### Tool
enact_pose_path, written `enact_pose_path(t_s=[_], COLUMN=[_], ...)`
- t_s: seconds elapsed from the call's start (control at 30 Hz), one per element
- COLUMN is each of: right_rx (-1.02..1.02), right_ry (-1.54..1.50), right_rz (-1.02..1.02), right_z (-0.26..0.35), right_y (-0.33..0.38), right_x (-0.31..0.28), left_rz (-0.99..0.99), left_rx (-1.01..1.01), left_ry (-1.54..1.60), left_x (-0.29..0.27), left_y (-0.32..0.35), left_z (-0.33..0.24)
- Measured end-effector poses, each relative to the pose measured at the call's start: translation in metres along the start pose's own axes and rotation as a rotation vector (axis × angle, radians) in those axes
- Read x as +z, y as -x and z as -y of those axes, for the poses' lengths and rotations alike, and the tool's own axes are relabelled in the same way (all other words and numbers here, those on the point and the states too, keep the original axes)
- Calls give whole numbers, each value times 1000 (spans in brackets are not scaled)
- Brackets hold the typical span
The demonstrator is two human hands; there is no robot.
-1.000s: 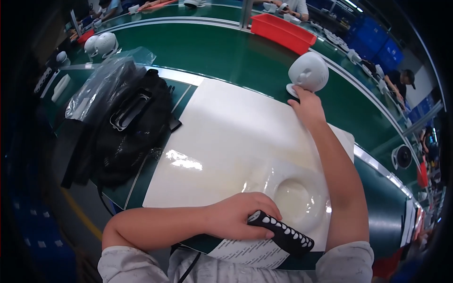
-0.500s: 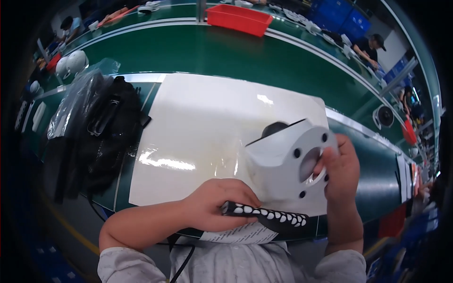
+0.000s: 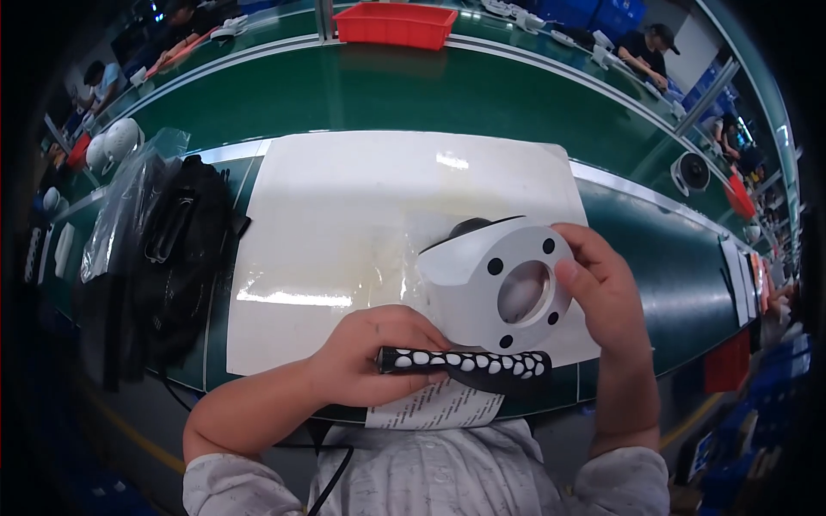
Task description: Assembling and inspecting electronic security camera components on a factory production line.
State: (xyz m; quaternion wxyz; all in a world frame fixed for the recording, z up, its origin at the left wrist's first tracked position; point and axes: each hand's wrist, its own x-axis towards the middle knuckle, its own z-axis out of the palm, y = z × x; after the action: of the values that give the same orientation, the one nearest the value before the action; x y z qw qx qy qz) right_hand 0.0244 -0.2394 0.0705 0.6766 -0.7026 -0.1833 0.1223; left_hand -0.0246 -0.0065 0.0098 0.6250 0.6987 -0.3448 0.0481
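A white plastic housing (image 3: 473,301) is tilted over the white work mat, a dark rounded part (image 3: 471,226) showing at its far side. Its flat ring-shaped face has a large round opening and several black round pads. My right hand (image 3: 607,279) grips the rim of that face from the right, thumb on the front. My left hand (image 3: 370,353) is closed on a black strip with white round spots (image 3: 460,361), held beside the housing's lower edge. White printed paper (image 3: 430,406) hangs just below the strip, near my lap.
The white mat (image 3: 344,224) covers the green bench. At left lie a black bag (image 3: 181,249) and clear plastic bags (image 3: 129,206). A red tray (image 3: 396,26) stands across the green conveyor. A round white-and-black part (image 3: 690,174) sits at far right. Other people work beyond.
My right hand has moved the housing left and turned it slightly, nearer the spotted strip. My left hand still holds the strip, now a little higher. The whole view has shifted slightly.
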Motion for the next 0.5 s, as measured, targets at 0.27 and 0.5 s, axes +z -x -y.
enact_pose_path(t_s=[0.27, 0.5], right_rx=[-28, -905], right_ry=[198, 1142], right_rz=[104, -343], right_z=[28, -39], right_y=[-41, -171], right_x=[-12, -29], left_rz=[62, 98], left_rx=[-113, -154], left_ry=[88, 91], left_x=[-3, -4], left_y=[1, 0], left_z=[0, -1])
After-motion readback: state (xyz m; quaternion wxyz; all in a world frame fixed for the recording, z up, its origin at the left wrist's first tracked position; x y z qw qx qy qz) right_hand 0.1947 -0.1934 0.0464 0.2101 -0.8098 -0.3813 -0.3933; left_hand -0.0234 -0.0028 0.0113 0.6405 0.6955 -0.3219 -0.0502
